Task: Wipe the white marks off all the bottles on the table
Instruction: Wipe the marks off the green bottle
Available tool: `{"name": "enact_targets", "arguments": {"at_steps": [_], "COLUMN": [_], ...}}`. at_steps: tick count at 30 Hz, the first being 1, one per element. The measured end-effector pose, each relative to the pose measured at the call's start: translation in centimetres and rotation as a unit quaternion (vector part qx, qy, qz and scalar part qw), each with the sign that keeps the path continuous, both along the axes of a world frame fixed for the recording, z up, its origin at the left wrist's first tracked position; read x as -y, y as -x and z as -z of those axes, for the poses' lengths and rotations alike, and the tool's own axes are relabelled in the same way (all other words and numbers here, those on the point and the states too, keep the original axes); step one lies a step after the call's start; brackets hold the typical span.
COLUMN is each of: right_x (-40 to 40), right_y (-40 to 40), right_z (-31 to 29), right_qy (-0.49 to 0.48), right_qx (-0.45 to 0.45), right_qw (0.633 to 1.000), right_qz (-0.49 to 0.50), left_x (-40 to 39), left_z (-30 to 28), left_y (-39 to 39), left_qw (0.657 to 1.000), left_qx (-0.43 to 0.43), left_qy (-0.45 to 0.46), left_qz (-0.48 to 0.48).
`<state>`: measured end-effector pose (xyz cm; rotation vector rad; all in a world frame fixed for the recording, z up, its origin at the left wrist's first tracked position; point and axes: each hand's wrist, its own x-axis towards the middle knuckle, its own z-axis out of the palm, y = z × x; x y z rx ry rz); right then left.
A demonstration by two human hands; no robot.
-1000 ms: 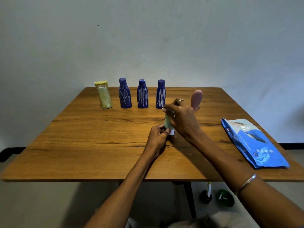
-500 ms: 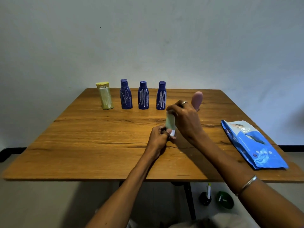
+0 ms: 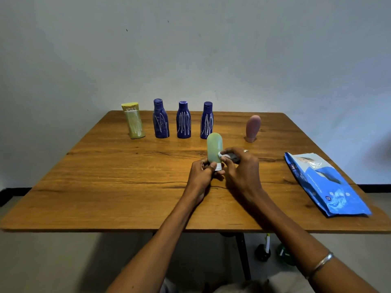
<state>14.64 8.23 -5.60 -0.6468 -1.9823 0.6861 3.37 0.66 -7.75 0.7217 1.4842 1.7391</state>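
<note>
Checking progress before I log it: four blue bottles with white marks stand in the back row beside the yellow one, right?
Not quite: the head view shows three blue bottles, not four, all with white marks, in the back row beside the yellow one.

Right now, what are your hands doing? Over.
Left hand grips green bottle by its cap. Right hand presses wipe on it. Nothing blocking.

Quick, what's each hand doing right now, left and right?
Left hand: grips the green bottle at its white cap end.
Right hand: pinches a small white wipe against the green bottle.
</note>
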Motion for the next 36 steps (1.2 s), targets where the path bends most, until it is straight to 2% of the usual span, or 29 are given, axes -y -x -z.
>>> {"name": "enact_targets", "arguments": {"at_steps": [6, 14, 16, 19, 21, 24, 27, 30, 33, 36], "right_x": [0.8, 1.4, 1.4, 1.2, 0.6, -0.2, -0.1, 0.3, 0.4, 0.3], "right_y": [-1.0, -1.5, -1.4, -1.3, -1.2, -0.6, -0.2, 0.2, 0.6, 0.6], "right_z": [0.7, 0.7, 0.7, 0.8, 1.2, 1.5, 0.9, 0.4, 0.6, 1.2], "right_qy": [0.044, 0.037, 0.060, 0.144, 0.236, 0.413, 0.498, 0.534, 0.532, 0.533], "right_qx": [0.031, -0.012, -0.024, -0.037, -0.053, -0.139, -0.164, -0.139, -0.082, -0.072], "right_qw": [0.998, 0.998, 0.998, 0.989, 0.969, 0.891, 0.838, 0.820, 0.823, 0.821], "right_qz": [-0.042, -0.041, -0.015, -0.009, -0.044, -0.124, -0.152, -0.151, -0.179, -0.194], "left_x": [0.0, 0.1, 0.1, 0.1, 0.3, 0.6, 0.8, 0.8, 0.6, 0.5], "left_z": [0.1, -0.3, -0.3, 0.0, -0.3, -1.0, -1.4, -1.6, -1.5, -1.5], "left_y": [0.1, -0.1, 0.0, 0.1, 0.1, 0.1, 0.0, -0.2, -0.4, -0.7], "left_qw": [1.000, 0.999, 0.998, 0.998, 0.998, 0.994, 0.990, 0.989, 0.990, 0.992], "left_qx": [0.005, 0.039, 0.048, 0.037, 0.036, 0.045, 0.053, 0.049, 0.036, 0.023], "left_qy": [-0.008, -0.029, -0.029, -0.021, -0.032, -0.063, -0.092, -0.103, -0.112, -0.106], "left_qz": [0.003, 0.013, 0.021, 0.038, 0.050, 0.079, 0.096, 0.095, 0.081, 0.059]}}
